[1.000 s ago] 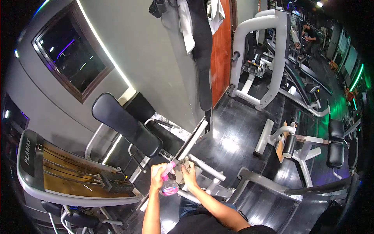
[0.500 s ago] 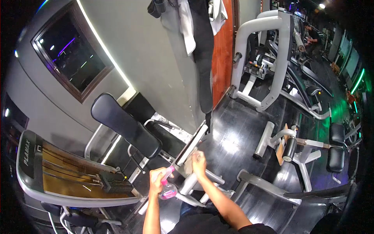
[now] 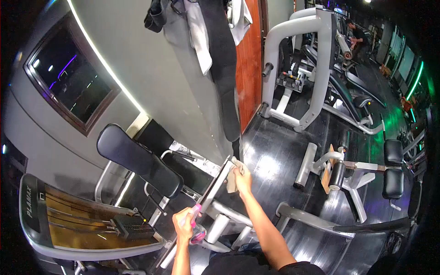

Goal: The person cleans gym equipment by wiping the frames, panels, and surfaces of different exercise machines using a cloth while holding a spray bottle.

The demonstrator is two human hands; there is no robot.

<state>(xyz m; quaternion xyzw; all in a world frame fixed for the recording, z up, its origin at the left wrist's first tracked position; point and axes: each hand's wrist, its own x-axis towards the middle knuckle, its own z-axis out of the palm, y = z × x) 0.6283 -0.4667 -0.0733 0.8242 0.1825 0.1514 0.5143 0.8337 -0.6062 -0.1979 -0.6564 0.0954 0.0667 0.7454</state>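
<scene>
In my left hand (image 3: pixel 184 222) is a clear spray bottle (image 3: pixel 198 234) with a pink nozzle and a pink label, its neck wrapped by my fingers. My right hand (image 3: pixel 243 178) grips a beige cloth (image 3: pixel 232 180) against the upper end of a light grey metal bar (image 3: pixel 215 188) of the machine. The bar runs diagonally between the two hands, and the bottle hangs beside its lower part. Part of the cloth dangles below my right fingers.
A black padded seat (image 3: pixel 137 158) and a weight stack (image 3: pixel 133 227) stand at the left. Grey machine frames (image 3: pixel 323 68) and a roller bench (image 3: pixel 337 174) are at the right. Dark straps (image 3: pixel 224 91) hang on the wall. Another person (image 3: pixel 357 36) is far back.
My right hand has moved up and away along the bar with the cloth. My left hand still holds the bottle, now slightly lower. The view has shifted a little.
</scene>
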